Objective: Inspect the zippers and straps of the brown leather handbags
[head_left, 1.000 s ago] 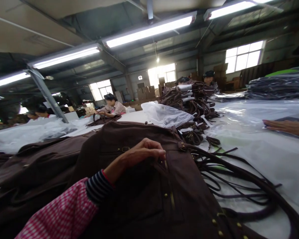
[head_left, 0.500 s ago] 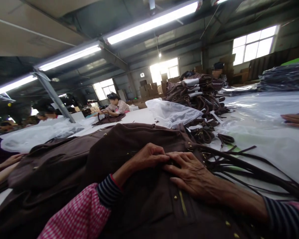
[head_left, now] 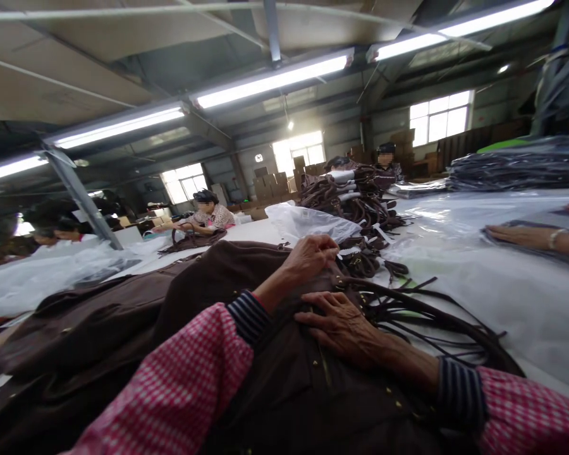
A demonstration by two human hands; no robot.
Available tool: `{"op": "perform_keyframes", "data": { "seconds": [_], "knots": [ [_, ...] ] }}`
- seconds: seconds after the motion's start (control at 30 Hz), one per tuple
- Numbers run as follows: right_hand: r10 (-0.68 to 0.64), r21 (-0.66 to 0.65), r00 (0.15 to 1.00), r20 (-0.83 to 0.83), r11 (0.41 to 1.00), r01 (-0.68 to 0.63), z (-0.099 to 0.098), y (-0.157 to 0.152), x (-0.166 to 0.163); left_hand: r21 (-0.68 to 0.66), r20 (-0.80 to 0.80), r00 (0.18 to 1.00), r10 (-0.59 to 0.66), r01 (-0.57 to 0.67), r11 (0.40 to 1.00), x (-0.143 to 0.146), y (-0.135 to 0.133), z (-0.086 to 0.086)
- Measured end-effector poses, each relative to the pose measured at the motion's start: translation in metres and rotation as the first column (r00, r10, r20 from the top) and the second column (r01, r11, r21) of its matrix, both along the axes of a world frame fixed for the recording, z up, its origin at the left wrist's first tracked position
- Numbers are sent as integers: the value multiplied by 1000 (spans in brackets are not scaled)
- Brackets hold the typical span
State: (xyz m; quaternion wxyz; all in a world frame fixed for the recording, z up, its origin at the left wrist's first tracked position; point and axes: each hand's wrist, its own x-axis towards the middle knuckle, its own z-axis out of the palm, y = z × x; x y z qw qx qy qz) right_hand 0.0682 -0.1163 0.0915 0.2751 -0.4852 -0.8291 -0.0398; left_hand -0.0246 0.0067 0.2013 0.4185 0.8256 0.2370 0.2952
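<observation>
A dark brown bag (head_left: 284,385) with brass studs lies on the white table in front of me. My right hand (head_left: 344,325) rests flat on it, fingers spread, pressing the fabric down. My left hand (head_left: 313,256) reaches farther out to the bag's far edge, fingers curled in a pinch on something small there; I cannot make out what. Both my sleeves are pink check with striped cuffs. Long brown straps (head_left: 422,316) trail from the bag to the right.
More brown bags (head_left: 80,328) lie to the left. A heap of brown straps (head_left: 351,189) and a clear plastic bag (head_left: 313,221) sit beyond. Another person's hand (head_left: 526,237) lies on plastic sheeting at right. Other workers sit at the far tables.
My left hand moved away from me to the bag's far edge. My right hand stayed on the bag, shifting slightly left. The camera tilted.
</observation>
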Motion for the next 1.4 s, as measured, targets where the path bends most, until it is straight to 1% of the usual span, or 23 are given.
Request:
{"op": "perform_keyframes", "data": {
  "seconds": [0.07,0.17,0.23,0.27,0.33,0.4,0.43,0.53,0.63,0.73,0.8,0.87,0.93,0.97,1.03,1.1,1.17,1.23,1.27,1.3,1.33,1.37,1.4],
  "knots": [
    [11,23,999,-45,1000,-10,-1,-1,0,-79,132,980,149,-139,987,13,12,-33],
    [56,99,985,-165,994,-40,-3,1,7,-157,227,933,278,-247,956,12,33,-77],
    [42,167,971,-237,986,-2,-3,5,23,-196,264,912,314,-268,943,7,44,-92],
    [-3,190,968,-252,980,53,-2,6,34,-210,273,908,319,-267,941,4,48,-95],
    [-170,190,963,-211,959,211,-2,8,62,-229,275,909,314,-255,939,3,52,-97],
    [-363,137,929,-74,919,370,-3,8,92,-244,270,912,309,-246,938,4,53,-97],
    [-426,90,904,14,901,423,-6,7,106,-249,268,913,309,-244,937,5,53,-97],
    [-482,-78,844,233,856,511,-13,1,136,-253,263,913,313,-248,935,7,53,-97],
    [-474,-149,822,315,831,536,-10,-13,155,-237,255,914,317,-258,937,7,52,-96],
    [-486,-204,811,325,801,562,10,-32,175,-198,250,912,324,-279,940,6,50,-91],
    [-500,-270,816,290,775,571,33,-46,190,-158,250,909,334,-302,940,4,46,-87],
    [-496,-314,837,232,776,547,59,-58,201,-116,242,909,341,-321,940,2,43,-81],
    [-449,-369,885,124,807,461,86,-67,199,-80,223,914,340,-330,940,0,40,-71],
    [-399,-413,917,27,830,373,99,-69,192,-65,210,918,337,-330,942,-2,39,-64],
    [-250,-498,932,-263,862,91,123,-69,165,-39,181,929,322,-321,946,-6,36,-44],
    [-97,-483,847,-523,853,-200,143,-62,125,-8,155,941,301,-304,953,-12,34,-14],
    [134,-329,719,-682,822,-465,161,-49,81,28,138,949,282,-288,957,-21,31,25],
    [309,-256,590,-746,685,-682,173,-34,45,70,117,953,281,-290,955,-31,26,69],
    [342,-239,542,-768,632,-737,174,-25,33,102,89,954,285,-294,950,-37,22,90],
    [356,-212,528,-771,638,-741,171,-17,26,150,51,954,296,-300,942,-42,19,109],
    [347,-187,555,-756,698,-691,163,-9,22,202,8,952,305,-300,932,-46,16,125],
    [305,-167,617,-726,791,-588,150,-2,21,250,-35,949,313,-295,922,-49,12,138],
    [238,-144,697,-676,886,-442,133,3,21,287,-76,946,317,-284,915,-49,9,147]
  ]
}}
